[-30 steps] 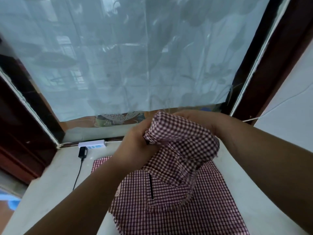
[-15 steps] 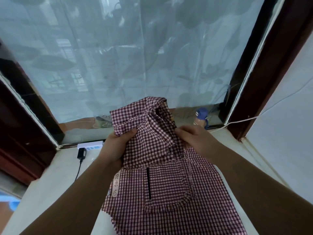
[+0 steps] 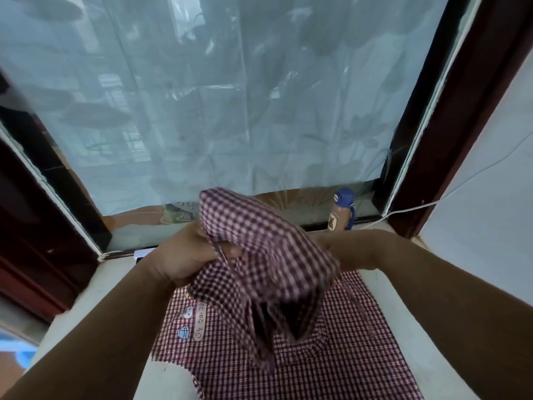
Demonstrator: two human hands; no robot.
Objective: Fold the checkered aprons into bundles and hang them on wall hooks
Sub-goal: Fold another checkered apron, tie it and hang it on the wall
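Left hand point(image 3: 184, 255) grips the bunched checkered apron point(image 3: 259, 255). Right hand point(image 3: 331, 243) sits behind the cloth. Its fingers are hidden, so can't tell.

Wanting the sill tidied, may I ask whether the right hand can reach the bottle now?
Probably yes: the bottle stands just beyond the right hand, unobstructed, though that hand holds the raised apron.

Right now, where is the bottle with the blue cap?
In the head view, the bottle stands far right on the window sill, beside the dark window frame, just beyond the right hand.
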